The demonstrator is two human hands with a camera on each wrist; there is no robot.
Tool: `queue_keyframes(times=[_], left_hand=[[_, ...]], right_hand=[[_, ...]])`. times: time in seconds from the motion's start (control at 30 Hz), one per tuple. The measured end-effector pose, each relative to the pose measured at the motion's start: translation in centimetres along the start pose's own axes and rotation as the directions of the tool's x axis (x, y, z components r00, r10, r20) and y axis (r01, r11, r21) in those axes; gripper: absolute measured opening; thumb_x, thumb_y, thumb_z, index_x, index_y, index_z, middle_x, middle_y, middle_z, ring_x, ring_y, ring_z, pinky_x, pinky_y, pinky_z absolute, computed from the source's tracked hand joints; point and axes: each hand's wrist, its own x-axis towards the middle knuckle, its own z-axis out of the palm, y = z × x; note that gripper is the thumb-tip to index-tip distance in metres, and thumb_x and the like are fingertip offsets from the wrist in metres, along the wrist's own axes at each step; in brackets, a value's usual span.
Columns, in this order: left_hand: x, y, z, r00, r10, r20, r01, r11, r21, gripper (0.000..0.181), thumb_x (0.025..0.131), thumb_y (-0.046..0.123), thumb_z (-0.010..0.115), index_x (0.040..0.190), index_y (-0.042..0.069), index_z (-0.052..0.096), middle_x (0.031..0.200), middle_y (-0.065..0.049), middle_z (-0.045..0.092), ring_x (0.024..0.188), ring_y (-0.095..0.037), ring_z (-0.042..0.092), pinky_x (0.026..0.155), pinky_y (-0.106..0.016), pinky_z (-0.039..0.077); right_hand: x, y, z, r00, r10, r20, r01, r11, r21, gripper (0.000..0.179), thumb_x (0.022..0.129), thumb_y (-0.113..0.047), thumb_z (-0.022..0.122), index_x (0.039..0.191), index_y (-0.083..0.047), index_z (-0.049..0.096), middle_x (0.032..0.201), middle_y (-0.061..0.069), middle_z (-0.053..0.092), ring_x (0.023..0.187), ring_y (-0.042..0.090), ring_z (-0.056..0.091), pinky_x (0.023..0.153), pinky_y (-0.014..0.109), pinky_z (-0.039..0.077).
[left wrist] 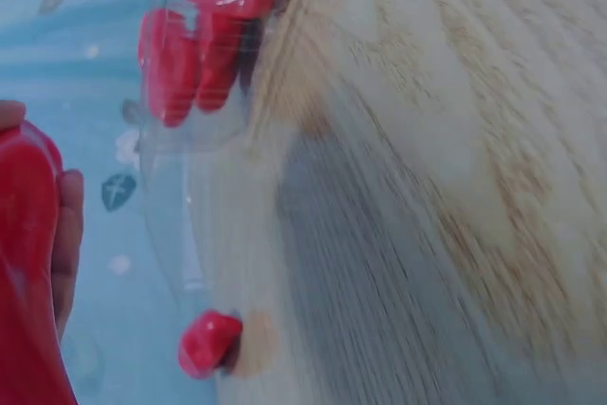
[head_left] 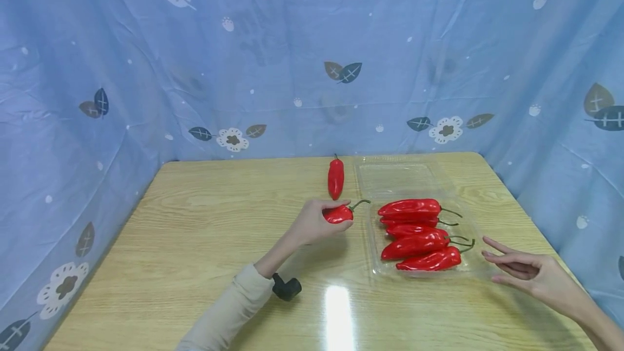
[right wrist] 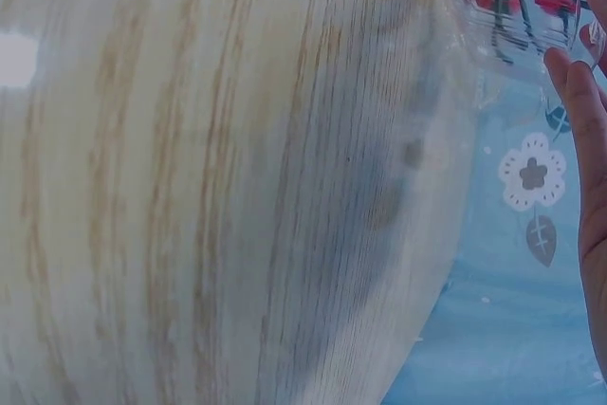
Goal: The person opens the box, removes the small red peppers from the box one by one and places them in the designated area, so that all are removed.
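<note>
My left hand (head_left: 313, 225): thumb and fingers gripped a red pepper (head_left: 339, 214), raised just left of the clear tray (head_left: 384, 267). My right hand (head_left: 531, 276): fingers loosely extended, holding nothing, near the tray's right edge. I judged the step as filling the tray; next seemed to need a shift right over the rim, then release. Counted: one pepper gripped, one loose pepper (head_left: 335, 179) beyond, five tray peppers (head_left: 414, 244); one tray, lid (head_left: 402, 179) open.

The head camera looks forward and down over the table (head_left: 219, 221), taking in the left hand (head_left: 317, 223), the right hand (head_left: 536, 275) and the blue cloth (head_left: 292, 80) beyond. Each wrist camera sits close, seeing the table tilted, its own hand at one edge. All three views share the clear container (head_left: 382, 268).
</note>
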Motion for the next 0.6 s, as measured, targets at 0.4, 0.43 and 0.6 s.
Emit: queue_keyframes(times=[0.4,0.43,0.6], left_hand=[[-0.5,-1.5,-1.5,0.979,-0.120,-0.164,0.116,0.993,-0.035,0.051,0.080,0.030,0.079,0.127,0.016,0.065,0.107,-0.006,0.068,0.084,-0.015,0.061,0.063,-0.025,0.053],[-0.4,-1.6,-1.5,0.974,-0.128,-0.188,0.122,0.992,-0.045,0.051,0.080,0.029,0.078,0.127,0.014,0.064,0.110,-0.008,0.068,0.086,-0.017,0.062,0.065,-0.026,0.054],[0.0,-2.2,-1.8,0.942,-0.184,-0.280,0.170,0.983,-0.073,0.048,0.084,0.025,0.075,0.128,0.010,0.063,0.113,-0.011,0.066,0.094,-0.023,0.061,0.071,-0.032,0.056]], right_hand=[[-0.1,-0.1,0.2,0.998,0.042,-0.048,-0.045,0.996,-0.072,0.037,0.077,0.023,0.062,0.113,0.025,0.053,0.142,-0.007,0.049,0.118,0.005,0.054,0.080,0.024,0.053],[-0.1,-0.1,0.2,0.998,0.044,-0.053,-0.047,0.997,-0.064,0.037,0.077,0.024,0.062,0.113,0.026,0.053,0.142,-0.007,0.049,0.119,0.005,0.054,0.080,0.025,0.053],[0.0,-0.2,0.4,0.996,0.044,-0.073,-0.053,0.991,-0.125,0.037,0.076,0.022,0.064,0.112,0.024,0.055,0.141,-0.008,0.049,0.119,0.003,0.053,0.079,0.023,0.053]])
